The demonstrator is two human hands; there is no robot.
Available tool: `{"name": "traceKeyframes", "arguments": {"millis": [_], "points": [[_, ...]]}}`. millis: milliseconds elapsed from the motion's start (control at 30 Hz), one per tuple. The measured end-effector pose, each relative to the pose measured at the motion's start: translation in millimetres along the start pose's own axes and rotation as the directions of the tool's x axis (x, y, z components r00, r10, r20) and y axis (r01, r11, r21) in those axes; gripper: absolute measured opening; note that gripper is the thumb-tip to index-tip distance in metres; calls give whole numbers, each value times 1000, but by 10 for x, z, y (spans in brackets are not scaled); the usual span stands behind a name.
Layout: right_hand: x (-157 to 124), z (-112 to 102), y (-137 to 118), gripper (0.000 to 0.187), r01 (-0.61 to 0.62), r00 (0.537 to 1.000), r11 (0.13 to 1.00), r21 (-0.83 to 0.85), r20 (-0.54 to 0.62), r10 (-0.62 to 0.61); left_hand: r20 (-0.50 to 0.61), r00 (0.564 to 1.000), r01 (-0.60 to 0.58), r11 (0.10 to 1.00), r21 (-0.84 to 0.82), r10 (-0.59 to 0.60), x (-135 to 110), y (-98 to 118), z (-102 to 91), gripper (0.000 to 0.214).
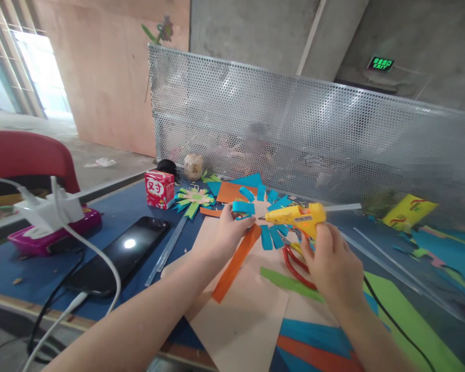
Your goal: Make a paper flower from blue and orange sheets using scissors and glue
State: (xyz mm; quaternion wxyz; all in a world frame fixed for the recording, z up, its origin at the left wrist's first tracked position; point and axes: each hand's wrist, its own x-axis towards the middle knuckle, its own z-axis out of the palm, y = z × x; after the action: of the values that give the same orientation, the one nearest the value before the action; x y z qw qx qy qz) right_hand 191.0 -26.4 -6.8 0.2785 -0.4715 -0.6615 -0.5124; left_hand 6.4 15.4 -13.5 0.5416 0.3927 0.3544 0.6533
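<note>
My right hand (335, 266) grips a yellow glue gun (294, 216), with a clear glue stick (343, 207) poking out of its back. The nozzle points left, close to the middle of a blue paper flower (267, 236) with looped and loose strip petals. My left hand (232, 232) pinches the flower's left side, at a curled petal; whether the nozzle touches the paper I cannot tell. An orange paper strip (236, 266) slants down below the left fingers. Red-handled scissors (294, 266) lie partly hidden under the flower and behind the right hand.
A black phone (120, 256), a purple power strip (54, 232) with a white charger, and a red box (159, 190) stand at left. A finished-looking green flower (196, 196) lies behind. Coloured paper sheets (411, 315) spread at right. A perforated metal screen (294, 129) borders the table.
</note>
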Motion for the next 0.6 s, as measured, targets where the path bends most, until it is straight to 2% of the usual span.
{"name": "traceKeyframes", "arguments": {"millis": [600], "points": [[-33, -10, 11, 26, 23, 998, 998, 64, 57, -26, -41, 998, 48, 999, 8, -47, -20, 68, 19, 30]]}}
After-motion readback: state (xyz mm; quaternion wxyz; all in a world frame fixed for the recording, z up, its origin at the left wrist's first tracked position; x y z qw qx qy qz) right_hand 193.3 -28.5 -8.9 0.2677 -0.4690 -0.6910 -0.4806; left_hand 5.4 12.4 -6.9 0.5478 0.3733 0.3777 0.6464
